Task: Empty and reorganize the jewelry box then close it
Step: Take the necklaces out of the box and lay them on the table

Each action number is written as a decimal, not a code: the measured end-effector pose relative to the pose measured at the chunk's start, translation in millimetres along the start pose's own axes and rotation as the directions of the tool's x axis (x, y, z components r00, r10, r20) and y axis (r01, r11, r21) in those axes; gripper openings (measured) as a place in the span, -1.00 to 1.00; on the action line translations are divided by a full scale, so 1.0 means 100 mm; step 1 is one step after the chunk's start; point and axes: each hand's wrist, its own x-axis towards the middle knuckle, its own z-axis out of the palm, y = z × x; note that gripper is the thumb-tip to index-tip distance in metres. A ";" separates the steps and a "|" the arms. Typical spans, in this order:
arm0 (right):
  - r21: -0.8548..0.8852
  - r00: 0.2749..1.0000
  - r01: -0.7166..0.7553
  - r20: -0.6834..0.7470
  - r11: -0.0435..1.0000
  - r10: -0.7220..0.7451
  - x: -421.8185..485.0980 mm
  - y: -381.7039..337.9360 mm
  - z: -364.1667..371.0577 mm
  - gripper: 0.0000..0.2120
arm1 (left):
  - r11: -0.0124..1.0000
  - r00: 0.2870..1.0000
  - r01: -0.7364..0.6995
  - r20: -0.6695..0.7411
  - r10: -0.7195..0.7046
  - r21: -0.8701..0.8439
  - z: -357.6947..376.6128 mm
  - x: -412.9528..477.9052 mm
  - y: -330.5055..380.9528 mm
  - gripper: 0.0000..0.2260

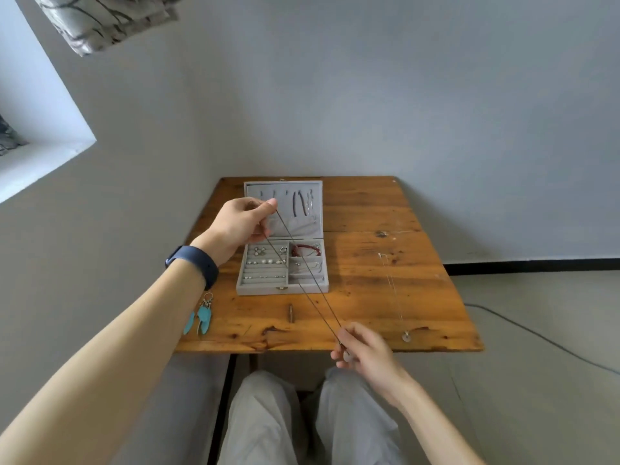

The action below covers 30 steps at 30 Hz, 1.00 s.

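An open grey jewelry box (241, 283) sits at the back left of the wooden table (369, 297), its lid upright with several necklaces hanging inside. Rings, pearl earrings and a red bead bracelet (306, 250) lie in its compartments. A thin dark chain necklace (310, 273) is stretched taut over the box. My left hand (242, 226) pinches its upper end in front of the lid. My right hand (364, 350) pinches its lower end, pendant included, just past the table's near edge.
A silver necklace with a round pendant (406, 336) lies stretched along the table's right side. Turquoise feather earrings (203, 315) rest at the near left corner. A small brown piece (290, 312) lies in front of the box. A cable (536, 333) runs across the floor at right.
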 end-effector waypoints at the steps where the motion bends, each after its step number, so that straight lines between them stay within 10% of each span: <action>1: 0.068 1.000 -0.016 0.011 0.998 0.015 -0.05 0.04 -0.02 -0.82 | 1.000 1.000 0.017 -0.002 -0.017 0.005 0.02 0.02 -0.07 -0.60; 13: 0.454 0.990 -0.053 -0.091 0.889 0.106 -0.48 0.25 -0.33 -0.78 | 0.988 0.988 0.153 0.028 -0.153 0.031 0.65 0.14 -0.55 -0.74; 30: -0.024 0.771 0.020 -0.637 1.000 -0.031 -0.98 0.62 -0.89 -0.88 | 0.791 0.975 -0.204 0.192 0.111 0.576 1.73 0.61 -0.52 -0.82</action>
